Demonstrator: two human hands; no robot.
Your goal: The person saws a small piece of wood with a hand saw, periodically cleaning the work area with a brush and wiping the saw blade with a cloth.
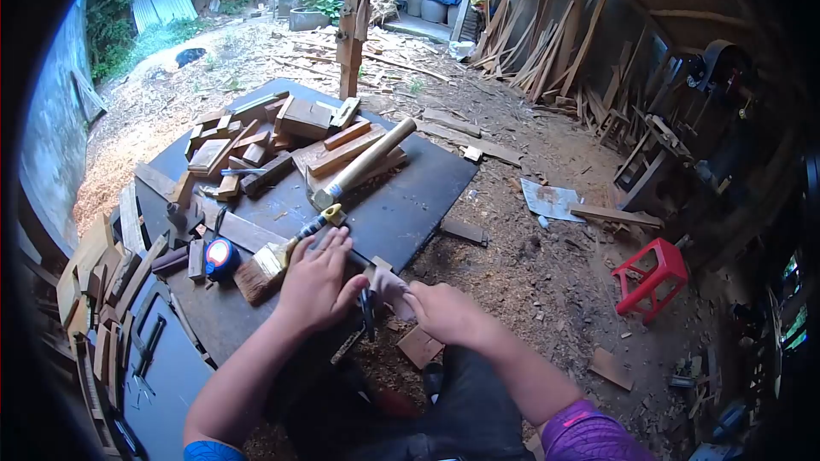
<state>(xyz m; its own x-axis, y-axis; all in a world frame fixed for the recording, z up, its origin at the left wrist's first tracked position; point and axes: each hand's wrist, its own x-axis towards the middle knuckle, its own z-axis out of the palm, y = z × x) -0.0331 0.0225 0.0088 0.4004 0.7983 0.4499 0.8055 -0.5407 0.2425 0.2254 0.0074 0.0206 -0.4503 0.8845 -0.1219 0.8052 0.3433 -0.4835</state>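
Two hands meet at the near edge of the dark table (410, 205), and the work sits between them. The left hand (318, 280) lies palm down with its fingers spread flat on the tabletop, gripping nothing, its thumb angled toward a dark-handled tool (368, 312) that stands just right of it. The right hand (440, 312) is curled closed around a small wooden block (389, 282), pressing it against the table's edge; whether it also holds the tool I cannot tell, since the two overlap in view.

To do this well, I judge the flat left palm should bear down firmly so nothing slides, and the right fingers should stay behind the tool's working end. The block is small, so a slip could bring the tool onto a thumb.

Just left of the left hand lies a paintbrush (272, 263) with pale bristles, and farther left a tape measure (221, 254) in red and blue. Beyond the fingers, toward the far side, a hammer (363, 164) with a light wooden handle rests across a heap of wood offcuts (256, 141). A loose wooden square (419, 347) lies on the ground near the person's knees, and a red stool (653, 277) stands well apart on the right.
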